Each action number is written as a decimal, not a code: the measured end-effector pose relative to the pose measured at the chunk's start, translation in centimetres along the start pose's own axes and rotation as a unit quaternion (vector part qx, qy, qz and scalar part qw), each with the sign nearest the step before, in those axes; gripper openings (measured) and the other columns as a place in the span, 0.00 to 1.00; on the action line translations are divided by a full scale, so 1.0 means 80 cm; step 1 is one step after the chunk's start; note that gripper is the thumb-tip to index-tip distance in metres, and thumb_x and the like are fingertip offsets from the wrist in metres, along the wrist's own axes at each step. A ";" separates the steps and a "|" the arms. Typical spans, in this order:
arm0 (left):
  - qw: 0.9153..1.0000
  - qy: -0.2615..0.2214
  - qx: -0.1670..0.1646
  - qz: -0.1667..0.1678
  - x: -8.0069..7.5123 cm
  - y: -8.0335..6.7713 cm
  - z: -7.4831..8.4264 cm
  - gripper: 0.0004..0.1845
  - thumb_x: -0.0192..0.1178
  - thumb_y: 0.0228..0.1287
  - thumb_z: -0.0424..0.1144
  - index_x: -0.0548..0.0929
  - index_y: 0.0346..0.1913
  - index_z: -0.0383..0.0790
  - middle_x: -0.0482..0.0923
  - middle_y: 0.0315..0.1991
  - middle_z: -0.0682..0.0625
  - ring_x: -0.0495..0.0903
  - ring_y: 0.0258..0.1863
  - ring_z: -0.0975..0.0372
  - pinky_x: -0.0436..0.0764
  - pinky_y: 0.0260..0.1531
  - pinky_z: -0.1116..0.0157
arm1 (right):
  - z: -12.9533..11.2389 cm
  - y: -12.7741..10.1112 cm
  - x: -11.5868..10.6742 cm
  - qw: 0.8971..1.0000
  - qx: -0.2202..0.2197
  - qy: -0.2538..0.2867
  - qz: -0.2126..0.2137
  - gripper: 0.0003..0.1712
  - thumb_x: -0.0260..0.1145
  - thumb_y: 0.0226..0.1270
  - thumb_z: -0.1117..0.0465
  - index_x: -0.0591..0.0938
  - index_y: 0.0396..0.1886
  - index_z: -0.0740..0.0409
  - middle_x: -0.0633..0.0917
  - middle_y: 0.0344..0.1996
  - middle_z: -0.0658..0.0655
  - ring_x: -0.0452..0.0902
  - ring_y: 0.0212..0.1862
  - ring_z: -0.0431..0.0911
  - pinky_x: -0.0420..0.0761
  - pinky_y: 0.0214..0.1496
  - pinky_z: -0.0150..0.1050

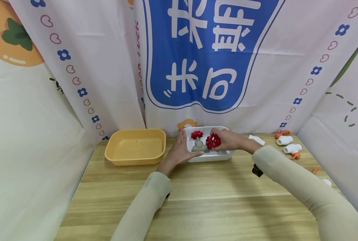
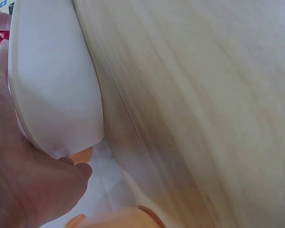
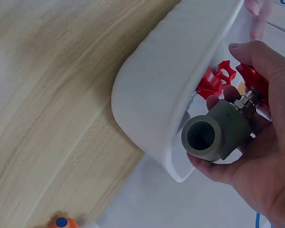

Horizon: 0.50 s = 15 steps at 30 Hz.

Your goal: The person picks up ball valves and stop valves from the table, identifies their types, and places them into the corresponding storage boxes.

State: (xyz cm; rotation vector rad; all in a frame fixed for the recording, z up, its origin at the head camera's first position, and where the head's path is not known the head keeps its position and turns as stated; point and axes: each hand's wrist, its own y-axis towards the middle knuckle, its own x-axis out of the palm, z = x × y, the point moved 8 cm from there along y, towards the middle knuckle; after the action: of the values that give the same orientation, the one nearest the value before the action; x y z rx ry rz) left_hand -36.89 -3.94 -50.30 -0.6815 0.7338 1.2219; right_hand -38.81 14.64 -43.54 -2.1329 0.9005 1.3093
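A white tray (image 1: 224, 154) stands at the back of the wooden table (image 1: 215, 201). My left hand (image 1: 182, 149) holds its left end, fingers up the side wall and thumb along the front rim; in the left wrist view the palm (image 2: 28, 185) lies against the tray wall (image 2: 57, 80). My right hand (image 1: 218, 140) grips a grey valve (image 3: 213, 133) with a red handwheel (image 1: 213, 140) over the tray's right half. A second grey valve with a red handwheel (image 1: 197, 142) stands inside the tray, its wheel (image 3: 213, 80) showing above the rim.
An orange-yellow tub (image 1: 136, 146) sits to the left of the tray. White pipe fittings with orange parts (image 1: 288, 144) lie at the table's back right, with small pieces (image 1: 315, 170) near the right edge. Printed cloth hangs close behind and at both sides.
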 end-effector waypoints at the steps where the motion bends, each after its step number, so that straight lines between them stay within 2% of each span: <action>1: 1.000 0.000 0.001 0.000 0.000 0.000 0.000 0.74 0.67 0.55 0.76 0.30 0.87 0.46 0.21 0.87 0.50 0.36 0.87 0.49 0.57 0.80 0.41 | 0.001 0.000 0.001 1.000 -0.001 -0.002 0.002 0.31 0.82 0.60 0.61 0.76 0.58 0.61 0.89 0.47 0.58 0.86 0.48 0.50 0.90 0.53 0.47; 9: 1.000 0.000 0.001 -0.001 0.000 -0.002 0.000 0.74 0.67 0.55 0.77 0.30 0.87 0.47 0.20 0.87 0.51 0.37 0.87 0.48 0.57 0.80 0.41 | 0.006 0.000 0.007 1.000 0.003 -0.007 0.003 0.30 0.81 0.60 0.61 0.76 0.57 0.62 0.89 0.42 0.57 0.85 0.43 0.47 0.90 0.47 0.44; 15: 1.000 -0.001 0.000 0.000 -0.001 -0.001 -0.001 0.74 0.67 0.55 0.77 0.30 0.87 0.47 0.20 0.87 0.52 0.38 0.87 0.48 0.58 0.79 0.41 | 0.009 0.001 0.013 1.000 0.015 0.003 -0.013 0.30 0.80 0.64 0.59 0.75 0.59 0.61 0.89 0.44 0.56 0.85 0.43 0.46 0.90 0.48 0.43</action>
State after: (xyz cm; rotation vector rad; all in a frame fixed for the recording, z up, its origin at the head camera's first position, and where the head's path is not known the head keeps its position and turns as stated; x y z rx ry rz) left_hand -36.84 -4.04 -50.27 -0.6806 0.7319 1.2221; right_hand -38.96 14.79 -44.80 -2.1205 0.8862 1.2687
